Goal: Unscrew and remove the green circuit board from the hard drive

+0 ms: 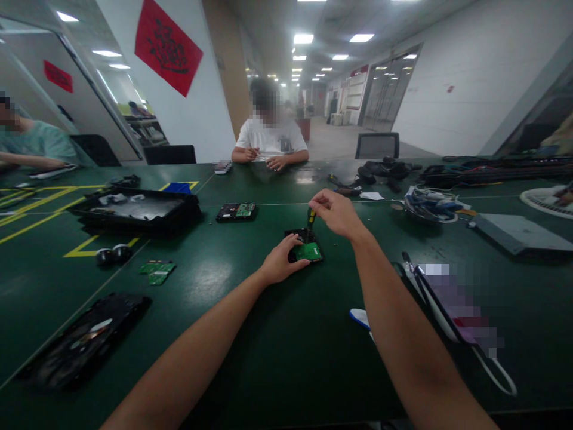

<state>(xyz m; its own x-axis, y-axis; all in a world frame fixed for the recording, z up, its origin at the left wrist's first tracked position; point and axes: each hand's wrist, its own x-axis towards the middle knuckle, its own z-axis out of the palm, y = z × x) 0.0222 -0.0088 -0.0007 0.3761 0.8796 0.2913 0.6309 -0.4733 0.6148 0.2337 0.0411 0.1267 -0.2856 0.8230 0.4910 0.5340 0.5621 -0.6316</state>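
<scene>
A hard drive (316, 254) with a green circuit board facing up lies on the dark green table in front of me. My left hand (283, 258) grips its left side, fingers at the far edge and thumb at the near one. From above, my right hand (333, 212) pinches the top of a yellow and black screwdriver (311, 220). The screwdriver stands nearly upright, its shaft pointing down at the board; whether the tip sits in a screw is too small to tell. Left of my hands lies another hard drive (236, 212), and nearer me a loose green circuit board (157, 272).
A black tray (134, 218) and a dark casing (85, 340) lie on the left. To the right are a phone (452, 304) with a cable, a grey metal box (521, 233) and bundled cables (432, 203). A person in a white shirt (271, 140) sits opposite.
</scene>
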